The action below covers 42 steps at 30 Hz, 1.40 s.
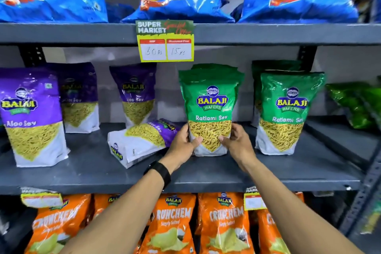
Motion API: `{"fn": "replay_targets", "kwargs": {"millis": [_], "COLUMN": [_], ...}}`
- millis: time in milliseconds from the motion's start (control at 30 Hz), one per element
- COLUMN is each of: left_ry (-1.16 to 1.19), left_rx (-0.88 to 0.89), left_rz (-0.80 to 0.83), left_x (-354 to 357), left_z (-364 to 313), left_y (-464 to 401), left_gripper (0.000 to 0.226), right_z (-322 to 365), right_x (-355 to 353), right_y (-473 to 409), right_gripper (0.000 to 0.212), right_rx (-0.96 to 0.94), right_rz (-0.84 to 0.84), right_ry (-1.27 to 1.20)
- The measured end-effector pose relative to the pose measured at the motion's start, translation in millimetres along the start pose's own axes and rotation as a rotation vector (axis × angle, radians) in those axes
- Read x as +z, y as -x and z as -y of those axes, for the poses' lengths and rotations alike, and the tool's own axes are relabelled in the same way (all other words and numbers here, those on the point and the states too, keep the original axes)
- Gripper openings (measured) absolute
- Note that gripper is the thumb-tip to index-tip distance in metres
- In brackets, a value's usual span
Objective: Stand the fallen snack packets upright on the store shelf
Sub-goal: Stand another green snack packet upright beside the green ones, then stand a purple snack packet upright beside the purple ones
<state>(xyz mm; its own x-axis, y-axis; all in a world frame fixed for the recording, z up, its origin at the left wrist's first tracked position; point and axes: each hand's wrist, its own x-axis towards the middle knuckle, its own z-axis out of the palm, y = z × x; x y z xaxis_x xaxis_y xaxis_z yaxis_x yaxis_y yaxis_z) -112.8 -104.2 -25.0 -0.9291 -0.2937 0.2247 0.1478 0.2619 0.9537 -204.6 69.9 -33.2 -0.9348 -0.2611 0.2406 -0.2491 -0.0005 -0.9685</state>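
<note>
While green Ratlami Sev foil pouch [210, 109] stands upright on middle grey metal shelf [288, 173], left hand [182, 142] and right hand [235, 142] clasp its lower sides, fingers curled on front. Risk: quick release lets soft base buckle, pouch tips forward. Fallen purple Aloo Sev pouch [142, 140] lies just beside left wrist; forearm sweep could drag it off shelf edge. Neighbouring green pouch [288, 113] near, elbow nudge topples it.
</note>
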Motion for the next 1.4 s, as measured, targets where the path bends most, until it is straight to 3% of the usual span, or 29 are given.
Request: {"fn": "replay_targets", "kwargs": {"millis": [100,167,200,300,367,500,600,667,767,1000,1100,1300,1400], "left_ry": [-0.073,-0.106,-0.147,-0.399,-0.536,-0.569,-0.284,-0.158,-0.081,0.038,0.085,0.199,0.259], "left_rx": [-0.043,-0.056,-0.014,0.08,-0.011,-0.359,-0.565,-0.578,-0.553,-0.52,-0.431,-0.176,-0.108], "left_rz": [0.025,-0.063,-0.132,-0.366,-0.454,-0.253,-0.119,-0.039,-0.01,-0.01,-0.091,-0.213,-0.294], "left_x": [-9,-33,-50,-108,-149,-209,-220,-217,-212,-199,-199,-176,-162], "left_z": [-21,-34,-39,-52,-56,-37,-21,-18,-24,-22,-10,-13,-16], "left_y": [15,24,26,31,29,4,-5,-2,13,65,90,153,184], "left_gripper": [0.067,0.076,0.068,0.034,0.029,0.063,0.041,0.022,0.018,0.022,0.037,0.014,0.019], "right_z": [0,5,9,19,26,47,58,65,64,63,66,78,86], "right_x": [0,5,11,38,67,132,171,189,201,178,163,138,130], "right_y": [16,36,45,61,64,68,64,62,63,104,131,165,181], "right_gripper": [0.055,0.047,0.038,0.029,0.036,0.037,0.031,0.024,0.017,0.042,0.037,0.043,0.045], "right_rx": [-0.017,-0.038,-0.046,0.051,0.216,0.558,0.7,0.743,0.725,0.616,0.524,0.317,0.238], "right_rz": [-0.119,-0.255,-0.258,-0.024,0.155,0.382,0.44,0.397,0.331,0.236,0.259,0.262,0.3], "right_ry": [0.08,0.213,0.255,0.226,0.073,-0.216,-0.304,-0.346,-0.315,-0.316,-0.274,-0.255,-0.246]}}
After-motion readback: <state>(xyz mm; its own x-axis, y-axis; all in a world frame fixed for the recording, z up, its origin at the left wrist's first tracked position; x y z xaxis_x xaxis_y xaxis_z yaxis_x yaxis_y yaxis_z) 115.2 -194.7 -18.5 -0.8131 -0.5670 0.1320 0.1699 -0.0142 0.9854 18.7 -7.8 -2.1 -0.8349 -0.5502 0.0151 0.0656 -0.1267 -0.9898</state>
